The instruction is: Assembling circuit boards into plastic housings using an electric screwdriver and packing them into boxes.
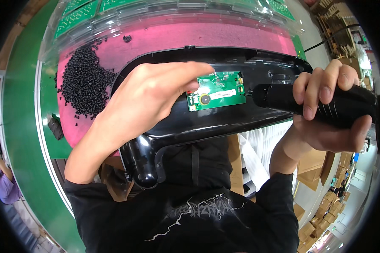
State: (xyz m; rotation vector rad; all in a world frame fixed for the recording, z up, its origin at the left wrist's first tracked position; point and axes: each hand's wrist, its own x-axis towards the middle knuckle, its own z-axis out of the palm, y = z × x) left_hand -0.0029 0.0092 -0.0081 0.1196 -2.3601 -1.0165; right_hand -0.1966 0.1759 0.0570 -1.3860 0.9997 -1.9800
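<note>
A large, shiny black plastic shell lies before me with its hollow side up. Inside it is a green circuit board carrying a white label and a round dark part. My left hand reaches over the shell's left side, its fingers bent in and closed at the board's upper left corner; the wrist and palm hide some of the shell. At the right, my right hand is wrapped round a black electric screwdriver. The screwdriver lies nearly level, its tip pointing left at the board's right edge.
A heap of small black screws lies on the pink mat at left. Clear plastic trays with green boards line the back. A cable runs at the far right. Cardboard boxes stand below right. Another person is at far left.
</note>
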